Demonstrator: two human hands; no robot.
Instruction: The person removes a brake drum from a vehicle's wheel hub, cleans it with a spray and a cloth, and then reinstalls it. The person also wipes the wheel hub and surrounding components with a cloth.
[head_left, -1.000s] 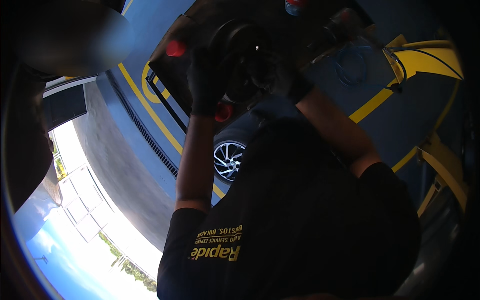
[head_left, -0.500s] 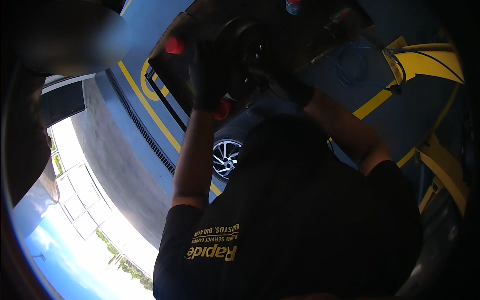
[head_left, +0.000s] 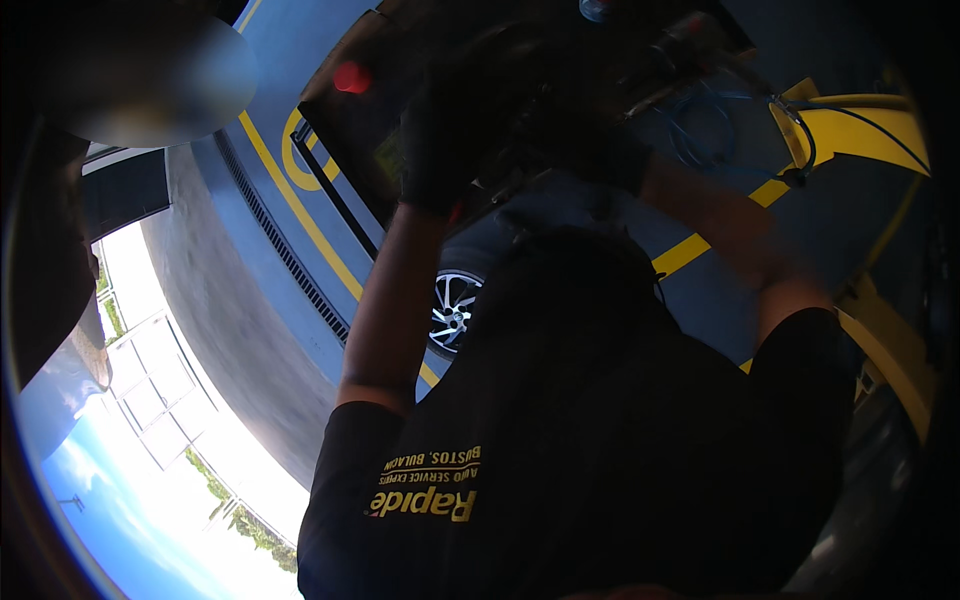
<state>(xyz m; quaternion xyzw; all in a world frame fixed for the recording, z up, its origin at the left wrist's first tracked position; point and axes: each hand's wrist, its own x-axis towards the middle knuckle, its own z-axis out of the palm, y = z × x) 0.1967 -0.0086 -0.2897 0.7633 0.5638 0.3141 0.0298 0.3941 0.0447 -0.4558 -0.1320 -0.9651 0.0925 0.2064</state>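
My left hand [head_left: 432, 150], in a dark glove, reaches over a dark work surface [head_left: 335, 110]. Its fingers are lost in shadow beside a dark, shiny part whose outline is too dim to make out. On the other side of that part is my right hand [head_left: 610, 155], also gloved; its forearm is smeared by motion and its fingers cannot be made out. A red cap-like object [head_left: 352, 77] rests on the surface to the left of my left hand. Another small red object [head_left: 457, 212] shows by my left wrist, partly covered.
A car wheel [head_left: 455, 310] with a silver rim stands below the work surface. At right lie a coiled blue hose [head_left: 705, 125] and a yellow metal arm [head_left: 850, 130]. A clear bottle-like item [head_left: 593, 10] is at the far edge. A floor drain [head_left: 280, 240] runs along the left.
My right hand and forearm have shifted to the right, away from my left hand. The left hand has moved slightly right, covering more of the nearer red object.
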